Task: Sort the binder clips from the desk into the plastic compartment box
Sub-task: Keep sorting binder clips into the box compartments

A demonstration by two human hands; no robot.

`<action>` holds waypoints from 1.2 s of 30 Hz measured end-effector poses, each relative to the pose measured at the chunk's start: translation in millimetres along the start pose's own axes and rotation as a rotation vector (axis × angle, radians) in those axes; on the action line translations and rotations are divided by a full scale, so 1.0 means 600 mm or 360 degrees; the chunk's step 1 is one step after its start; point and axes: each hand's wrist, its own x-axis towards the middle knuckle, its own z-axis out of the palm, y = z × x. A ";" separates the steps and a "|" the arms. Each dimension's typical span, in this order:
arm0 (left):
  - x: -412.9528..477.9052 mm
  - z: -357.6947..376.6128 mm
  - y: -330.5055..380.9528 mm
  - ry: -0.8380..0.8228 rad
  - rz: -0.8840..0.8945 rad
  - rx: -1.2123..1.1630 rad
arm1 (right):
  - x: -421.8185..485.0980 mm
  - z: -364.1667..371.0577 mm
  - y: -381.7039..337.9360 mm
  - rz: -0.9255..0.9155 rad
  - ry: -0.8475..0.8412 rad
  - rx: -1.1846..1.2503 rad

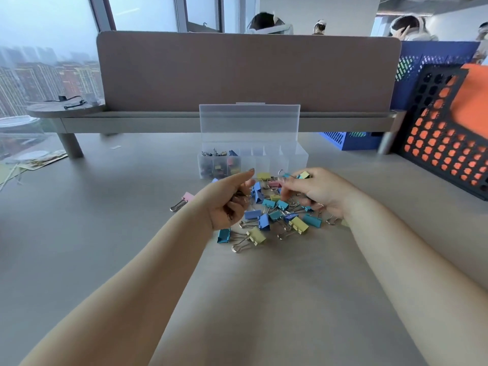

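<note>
A pile of coloured binder clips [274, 215] in blue, teal, yellow and pink lies on the grey desk. Behind it stands the clear plastic compartment box [293, 158] with its lid up; its left compartments hold small clips, the right ones look empty. My left hand [229, 199] hovers over the pile's left edge, fingers curled around dark small clips. My right hand [317, 192] is above the pile's right side and pinches a yellow binder clip [303, 175] with teal beside it. A pink clip [184, 199] lies apart on the left.
A brown partition panel [248, 72] on a raised shelf runs behind the box. A black perforated crate [446, 143] with orange contents stands at the right, with a blue basket [351, 140] behind it. Papers [39, 159] lie at the far left. People sit beyond the partition.
</note>
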 end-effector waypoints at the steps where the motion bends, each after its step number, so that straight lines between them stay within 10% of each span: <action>1: 0.007 0.004 0.005 0.0021 -0.0004 -0.0051 | 0.004 -0.002 -0.005 -0.0026 -0.0031 -0.0209; 4: 0.029 0.015 0.014 0.0096 -0.0003 -0.0284 | 0.017 -0.004 -0.013 -0.0057 -0.0107 -0.0352; 9: 0.060 0.028 0.005 0.0110 0.0056 -0.0545 | 0.050 0.001 0.019 -0.0044 -0.0128 0.0549; 15: 0.065 0.021 0.003 0.0238 0.0251 -0.0068 | 0.063 -0.003 0.046 0.0165 -0.0153 0.0990; 24: 0.089 0.021 -0.027 0.0762 0.0818 0.2106 | 0.041 0.002 0.015 0.0063 -0.0129 -0.0867; 36: 0.109 0.029 -0.036 0.0993 0.0746 0.2478 | 0.063 0.029 0.035 -0.0001 -0.0075 -0.1189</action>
